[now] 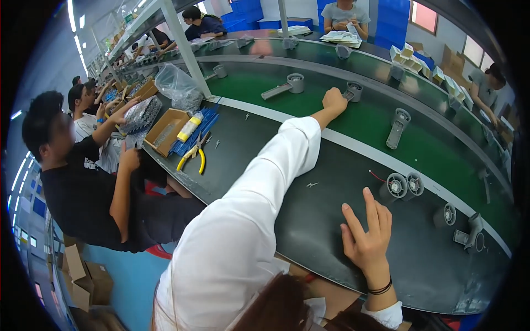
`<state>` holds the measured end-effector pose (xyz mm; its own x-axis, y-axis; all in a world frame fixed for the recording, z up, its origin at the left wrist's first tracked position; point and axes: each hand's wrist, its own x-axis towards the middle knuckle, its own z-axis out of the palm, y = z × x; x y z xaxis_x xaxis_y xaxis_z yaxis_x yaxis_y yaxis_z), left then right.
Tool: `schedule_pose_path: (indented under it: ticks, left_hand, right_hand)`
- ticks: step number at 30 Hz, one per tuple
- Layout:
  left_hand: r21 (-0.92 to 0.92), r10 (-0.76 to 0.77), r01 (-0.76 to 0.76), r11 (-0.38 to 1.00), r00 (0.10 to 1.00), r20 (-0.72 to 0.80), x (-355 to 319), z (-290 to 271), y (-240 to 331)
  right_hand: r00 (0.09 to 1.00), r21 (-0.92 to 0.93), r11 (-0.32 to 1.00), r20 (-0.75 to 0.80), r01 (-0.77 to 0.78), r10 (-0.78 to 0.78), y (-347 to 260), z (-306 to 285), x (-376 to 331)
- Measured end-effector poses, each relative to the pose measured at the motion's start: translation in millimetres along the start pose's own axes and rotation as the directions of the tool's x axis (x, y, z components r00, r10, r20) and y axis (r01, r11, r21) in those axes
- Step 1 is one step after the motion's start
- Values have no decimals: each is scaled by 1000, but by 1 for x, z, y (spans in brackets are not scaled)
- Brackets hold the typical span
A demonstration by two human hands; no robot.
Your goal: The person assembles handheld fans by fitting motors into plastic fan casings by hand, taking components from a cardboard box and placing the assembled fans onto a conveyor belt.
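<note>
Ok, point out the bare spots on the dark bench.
Bare bench lies between the left sleeve and the right hand. Crowded spots: the two small fans beyond that hand, and the yellow pliers by the cardboard box.

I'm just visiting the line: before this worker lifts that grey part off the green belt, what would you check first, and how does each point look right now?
1. Left hand on the grey part at the belt's near edge: ok, it touches it.
2. Firm grip around the part: cannot tell, the fingers are hidden.
3. Right hand free: ok, it lies open on the dark worktable, holding nothing.
4. Neighbouring parts clear of the reach: ok, the grey part with a long handle lies apart.
5. Space on the table for it: ok, bare surface beside the pair of round fan parts.
6. Belt stopped: cannot tell.
</note>
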<state>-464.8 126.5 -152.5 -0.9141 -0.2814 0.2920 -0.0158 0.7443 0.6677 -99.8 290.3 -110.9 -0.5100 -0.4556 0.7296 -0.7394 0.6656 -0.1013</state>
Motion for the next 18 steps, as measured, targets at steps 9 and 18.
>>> schedule_pose_path:
  ticks: [9, 18]
  left_hand:
    - [-301, 9, -70, 951, 980, -199, 19, 10, -14]
    - [-160, 635, -617, 770, 721, 277, -128, -75, 26]
  right_hand:
    - [999, -87, 995, -31, -43, 40, 2, -7, 7]
    - [827, -401, 755, -11, -518, 562, 79, -12, -29]
